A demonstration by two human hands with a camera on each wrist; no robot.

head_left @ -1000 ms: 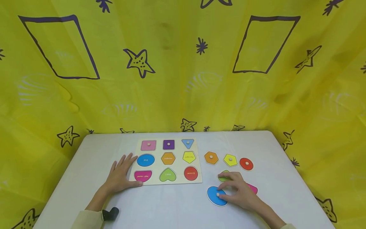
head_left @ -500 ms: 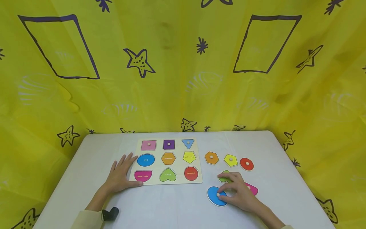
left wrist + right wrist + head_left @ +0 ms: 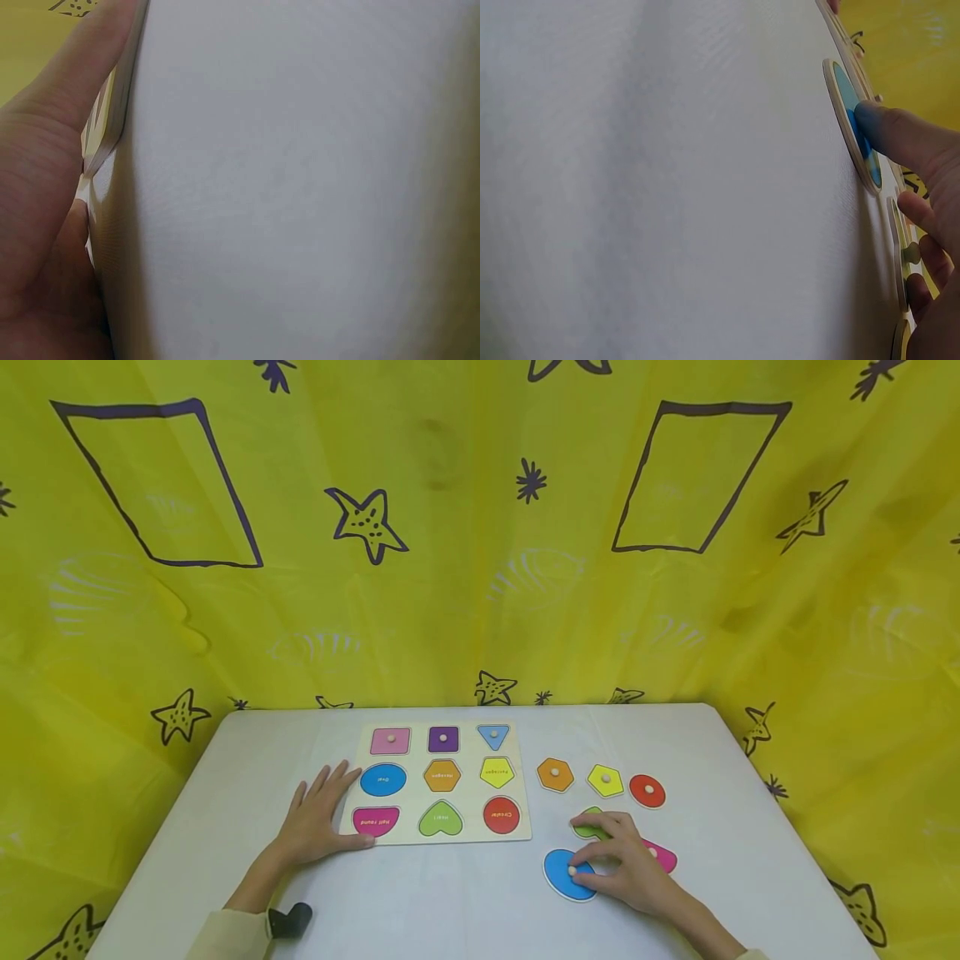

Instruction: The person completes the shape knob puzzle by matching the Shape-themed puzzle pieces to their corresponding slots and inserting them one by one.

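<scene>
A pale shape-puzzle board (image 3: 472,828) lies on the white table. My left hand (image 3: 311,827) rests at its left edge, fingers spread along the side and thumb at the near corner. To the right of the board, my right hand (image 3: 626,868) pinches the small knob of a blue oval puzzle piece (image 3: 557,862) between thumb and index finger. In the right wrist view the thumb sits against the face of that oval (image 3: 846,86), which lies close over the table. The other fingers reach over a green heart piece (image 3: 585,829), partly covering it.
Beyond the right hand lie an orange hexagon (image 3: 550,782), a yellow pentagon (image 3: 598,788) and a red circle (image 3: 640,798). A magenta half-round piece (image 3: 667,860) is partly hidden by that hand. The board's far row holds pink, purple and light-blue knobbed pieces. A yellow curtain (image 3: 450,610) hangs behind.
</scene>
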